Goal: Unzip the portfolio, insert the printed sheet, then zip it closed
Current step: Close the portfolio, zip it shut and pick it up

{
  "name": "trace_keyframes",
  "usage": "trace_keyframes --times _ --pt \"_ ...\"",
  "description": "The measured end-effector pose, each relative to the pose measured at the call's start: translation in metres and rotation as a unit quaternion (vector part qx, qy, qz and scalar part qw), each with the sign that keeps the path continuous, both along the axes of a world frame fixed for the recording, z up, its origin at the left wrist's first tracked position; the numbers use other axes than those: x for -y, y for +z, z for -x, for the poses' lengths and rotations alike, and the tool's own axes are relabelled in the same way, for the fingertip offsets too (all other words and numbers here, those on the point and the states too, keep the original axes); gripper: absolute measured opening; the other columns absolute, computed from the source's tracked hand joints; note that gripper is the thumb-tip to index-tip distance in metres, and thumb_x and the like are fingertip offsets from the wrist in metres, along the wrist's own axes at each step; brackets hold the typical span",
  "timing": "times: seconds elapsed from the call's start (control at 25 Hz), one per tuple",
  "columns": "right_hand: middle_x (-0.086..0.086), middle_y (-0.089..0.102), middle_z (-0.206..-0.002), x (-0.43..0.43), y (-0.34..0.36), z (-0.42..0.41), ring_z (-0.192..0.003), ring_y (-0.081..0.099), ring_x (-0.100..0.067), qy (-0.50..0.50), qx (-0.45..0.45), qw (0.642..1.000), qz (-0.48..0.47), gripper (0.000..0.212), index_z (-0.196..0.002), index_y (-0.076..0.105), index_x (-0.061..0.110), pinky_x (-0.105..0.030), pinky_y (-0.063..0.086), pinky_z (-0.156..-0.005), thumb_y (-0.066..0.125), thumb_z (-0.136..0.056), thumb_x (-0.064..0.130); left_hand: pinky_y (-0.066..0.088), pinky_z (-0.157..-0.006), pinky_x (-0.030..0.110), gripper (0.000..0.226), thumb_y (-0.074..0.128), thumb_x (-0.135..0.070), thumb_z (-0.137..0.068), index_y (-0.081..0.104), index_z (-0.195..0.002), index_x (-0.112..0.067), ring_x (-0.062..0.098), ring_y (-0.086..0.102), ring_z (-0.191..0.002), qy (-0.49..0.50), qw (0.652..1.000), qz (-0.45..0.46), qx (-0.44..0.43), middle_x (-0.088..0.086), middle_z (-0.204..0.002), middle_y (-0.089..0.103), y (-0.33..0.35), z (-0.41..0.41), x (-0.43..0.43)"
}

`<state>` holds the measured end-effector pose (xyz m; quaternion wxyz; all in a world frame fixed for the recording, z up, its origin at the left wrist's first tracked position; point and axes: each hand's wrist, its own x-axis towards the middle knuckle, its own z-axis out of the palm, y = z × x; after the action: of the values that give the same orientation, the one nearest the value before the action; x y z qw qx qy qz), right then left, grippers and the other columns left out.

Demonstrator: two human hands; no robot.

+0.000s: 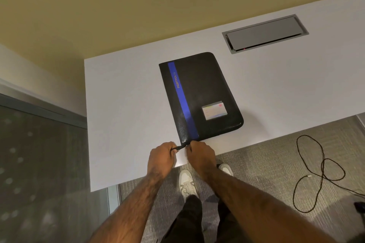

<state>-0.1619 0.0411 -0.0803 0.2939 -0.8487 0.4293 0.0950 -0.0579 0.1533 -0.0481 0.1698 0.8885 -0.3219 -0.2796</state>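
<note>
desk (pixel 122 104): one, white; it carries the single task item, and a closed cable hatch (pixel 264 33) is set into its far right part.
portfolio (pixel 205 89): one, black with a blue stripe (pixel 182 100) and one card window (pixel 214 110). it lies flat and closed near the middle of the desk, its short end close to the near edge.
handling: likely a padded, fairly stiff cover, light enough to slide on the smooth top, so it should be held down while the zip is drawn. the grained skin looks grippy rather than slick.
where to hold: brace the near corner and pull only the tab, along the line of the teeth.
cord (pixel 320 173): one, looped on the floor beyond the desk's near right edge.
hands: two. the left hand (pixel 161 159) pinches the zip pull; the right hand (pixel 200 156) has fingers curled on the portfolio's near corner, steadying it.
zip pull (pixel 178 147): one small black tab, stretched from that corner toward the left hand.
printed sheet: none plainly seen.
</note>
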Motion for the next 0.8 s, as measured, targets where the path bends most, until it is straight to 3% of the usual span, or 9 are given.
trace_keyframes --times 0.32,0.68,0.8 --pt "0.002 0.07 -0.091 0.043 -0.003 0.028 -0.075 0.066 -0.014 -0.053 -0.039 0.996 0.064 0.021 -0.101 0.063 0.021 -0.03 0.055 -0.071 0.049 -0.099 0.037 0.049 -0.07 0.031 0.015 0.055 -0.019 -0.092 0.066 -0.084 -0.024 0.017 0.064 -0.071 -0.02 0.999 -0.019 0.018 -0.008 -0.076 0.071 -0.002 -0.011 -0.002" --pt "0.01 0.062 -0.08 0.117 0.013 0.073 -0.062 0.056 -0.007 -0.116 -0.066 0.986 0.097 0.012 -0.093 0.061 0.023 -0.025 0.052 -0.067 0.055 -0.099 0.031 0.049 -0.075 0.022 0.02 0.053 -0.025 -0.098 0.071 -0.091 -0.031 0.011 0.066 -0.075 -0.056 0.998 -0.025 0.034 -0.011 -0.085 0.073 0.001 -0.025 -0.002" --pt "0.011 0.057 -0.077 0.152 0.018 0.085 -0.061 0.055 -0.008 -0.074 -0.084 0.988 0.111 0.011 -0.091 0.062 0.024 -0.026 0.054 -0.07 0.057 -0.098 0.031 0.047 -0.072 0.023 0.017 0.055 -0.026 -0.095 0.069 -0.086 -0.03 0.01 0.065 -0.073 -0.07 0.996 -0.032 0.049 -0.012 -0.08 0.072 0.001 -0.031 -0.003"
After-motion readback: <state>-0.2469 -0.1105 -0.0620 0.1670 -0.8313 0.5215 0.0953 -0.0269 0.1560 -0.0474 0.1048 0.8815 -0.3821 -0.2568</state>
